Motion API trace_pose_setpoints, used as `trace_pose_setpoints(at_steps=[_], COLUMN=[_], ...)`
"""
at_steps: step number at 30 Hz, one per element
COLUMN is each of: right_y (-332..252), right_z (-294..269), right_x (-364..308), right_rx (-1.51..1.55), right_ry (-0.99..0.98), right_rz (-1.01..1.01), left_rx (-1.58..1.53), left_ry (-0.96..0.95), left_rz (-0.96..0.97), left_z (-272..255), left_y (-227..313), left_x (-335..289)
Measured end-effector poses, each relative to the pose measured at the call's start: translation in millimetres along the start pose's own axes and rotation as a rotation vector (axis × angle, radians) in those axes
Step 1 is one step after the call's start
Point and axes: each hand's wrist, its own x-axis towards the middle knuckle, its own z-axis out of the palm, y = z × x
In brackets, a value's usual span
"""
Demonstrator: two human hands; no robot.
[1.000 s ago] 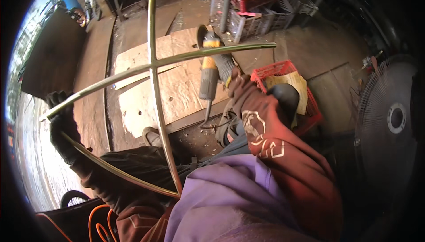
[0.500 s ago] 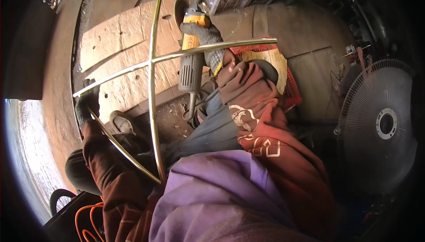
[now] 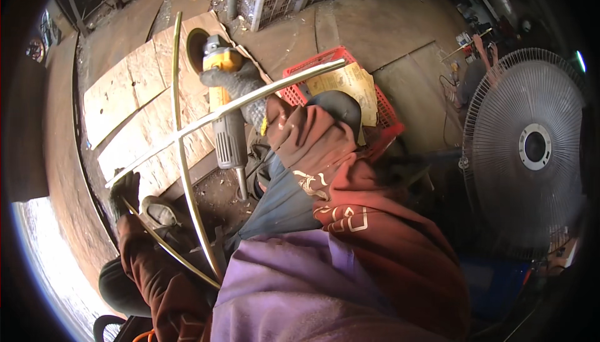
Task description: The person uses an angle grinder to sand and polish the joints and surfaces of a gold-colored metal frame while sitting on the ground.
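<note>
In a dark glove, my left hand [image 3: 125,193] is closed around one end of a frame of thin, shiny gold-coloured metal bars [image 3: 190,201]. Two long bars cross near the middle, and a shorter curved one runs from beside that hand toward my lap. My right hand [image 3: 245,85], in a grey knitted glove, wraps around the yellow section of an angle grinder [image 3: 230,139]. The grinder's flat disc [image 3: 198,48] points away from me, behind the upper bar. One long bar passes in front of the grinder's body. Whether the disc spins cannot be told.
Flattened cardboard [image 3: 134,98] covers the ground ahead. On the right are a red plastic crate [image 3: 392,123] with a yellowish paper sheet [image 3: 353,92] over it, and a large round fan [image 3: 494,148]. Grey crates [image 3: 269,5] stand at the back. A shoe [image 3: 161,211] shows beneath the bars.
The whole view has shifted, so the bars, grinder and hands appear lower and farther left. More of the red crate shows. Both grips look the same.
</note>
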Motion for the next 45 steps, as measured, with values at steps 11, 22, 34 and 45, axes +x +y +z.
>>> trace_pose_setpoints(at_steps=[11, 22, 34, 45], right_y=[-13, -12, -29, -33], right_z=[-22, -33, -20, -12], right_x=[-14, -20, -27, -31], right_rx=[0.028, 0.166, -0.165, -0.192], right_ry=[-0.012, 0.004, -0.079, -0.111], right_rz=[0.036, 0.103, -0.041, 0.239], left_rx=[-2.941, -3.315, -2.852, -2.302], left_ry=[0.211, 0.666, 0.813, 1.069], left_rz=[0.15, 0.096, 0.586, 0.316], left_z=[-62, -215, -369, -431], left_y=[37, 102, 63, -54], left_x=[-32, -123, -49, -49])
